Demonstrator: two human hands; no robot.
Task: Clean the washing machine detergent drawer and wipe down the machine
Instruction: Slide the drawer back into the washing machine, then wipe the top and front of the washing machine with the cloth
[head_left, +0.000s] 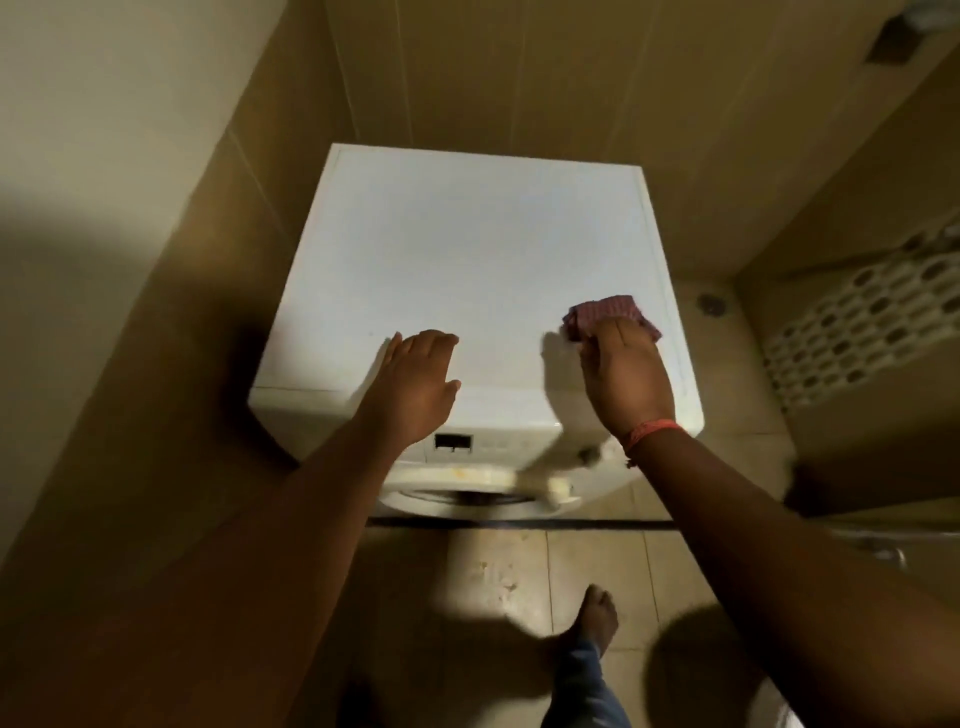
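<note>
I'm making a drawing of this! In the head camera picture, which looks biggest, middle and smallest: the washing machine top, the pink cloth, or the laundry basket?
1. Washing machine top, clearly the biggest.
2. Laundry basket, though it is cut off at the picture's edge.
3. Pink cloth, smallest and partly hidden under the right hand.

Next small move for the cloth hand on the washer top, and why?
Probably sweep the cloth leftward across the washer top. The right hand holds it at the front-right edge, the wide white surface to its left lies uncovered, and the left hand rests flat near the front, seemingly bracing.
</note>
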